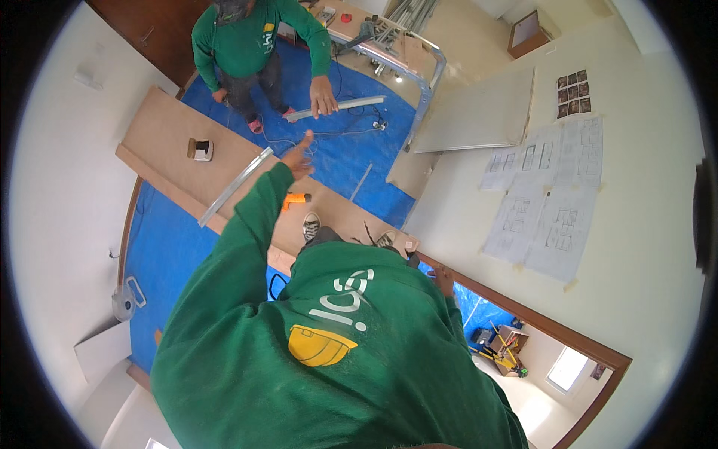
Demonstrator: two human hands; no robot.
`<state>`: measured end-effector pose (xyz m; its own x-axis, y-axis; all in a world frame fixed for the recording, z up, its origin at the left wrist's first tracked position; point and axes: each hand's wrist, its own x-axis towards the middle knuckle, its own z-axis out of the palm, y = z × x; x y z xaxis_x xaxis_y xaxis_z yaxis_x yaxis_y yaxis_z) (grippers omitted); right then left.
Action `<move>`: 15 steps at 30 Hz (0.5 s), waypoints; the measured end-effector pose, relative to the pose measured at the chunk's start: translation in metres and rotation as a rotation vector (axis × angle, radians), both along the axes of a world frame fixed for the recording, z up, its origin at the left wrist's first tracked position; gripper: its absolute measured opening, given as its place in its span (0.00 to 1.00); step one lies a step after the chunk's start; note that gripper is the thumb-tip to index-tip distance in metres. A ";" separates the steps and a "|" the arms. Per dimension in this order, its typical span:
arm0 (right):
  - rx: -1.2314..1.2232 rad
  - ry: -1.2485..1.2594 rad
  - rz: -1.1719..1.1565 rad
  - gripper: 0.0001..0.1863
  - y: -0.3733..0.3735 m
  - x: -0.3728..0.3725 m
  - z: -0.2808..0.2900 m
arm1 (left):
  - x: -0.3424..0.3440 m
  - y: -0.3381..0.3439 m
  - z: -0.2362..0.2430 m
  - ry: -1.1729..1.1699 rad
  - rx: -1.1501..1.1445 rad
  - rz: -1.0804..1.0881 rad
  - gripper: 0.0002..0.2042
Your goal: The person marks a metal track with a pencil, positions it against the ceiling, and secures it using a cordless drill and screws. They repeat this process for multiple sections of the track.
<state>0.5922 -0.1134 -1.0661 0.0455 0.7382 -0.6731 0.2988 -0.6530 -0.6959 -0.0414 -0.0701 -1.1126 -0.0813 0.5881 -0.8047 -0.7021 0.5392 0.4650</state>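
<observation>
Stands on a brown board point(232, 159) in dark shoes point(311, 228) with pale toes. Wears a green sweater point(404, 352).

Extends the left hand point(298, 159) forward over the far edge of the board, with the index finger out and with nothing visible in its grip. Points toward, but apart from, a co-worker's hand point(323, 96).

Carries the right hand point(443, 280) low at the side, near the brown door frame point(516, 308); grip not discernible from this view.

Has the near strip point(233, 190), of bright metal, lying aslant across the board, just left of the left forearm. Has an orange tool point(297, 199) on the board just right of the same forearm, and a small open box point(200, 150) farther left.

Faces a co-worker point(243, 56) in green on the blue sheet point(381, 176) beyond the board. Shows the far strip point(359, 103), also metal, directly at the co-worker's hand and overlapped by its fingers; firmness of hold unclear.

Includes, farther off, a bench point(407, 51) with tools and metal lengths, a pale panel point(479, 112) against the right wall, and drawings point(542, 198) taped below a set of photos point(574, 93).
</observation>
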 end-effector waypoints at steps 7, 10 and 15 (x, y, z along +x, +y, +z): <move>0.109 -0.013 0.115 0.16 -0.044 -0.002 0.004 | 0.014 0.093 0.000 -0.248 0.211 0.907 0.58; 0.120 -0.084 0.088 0.15 -0.060 0.001 0.020 | -0.036 0.096 -0.015 -0.138 0.249 0.875 0.48; 0.093 -0.035 -0.124 0.14 -0.069 0.017 0.030 | -0.064 0.062 -0.045 0.129 0.290 0.897 0.28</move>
<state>0.6089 -0.1823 -1.0363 0.1626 0.7846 -0.5984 0.2448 -0.6195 -0.7458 -0.1053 -0.0083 -1.1578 -0.6774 0.4390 -0.5903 -0.7322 -0.3247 0.5987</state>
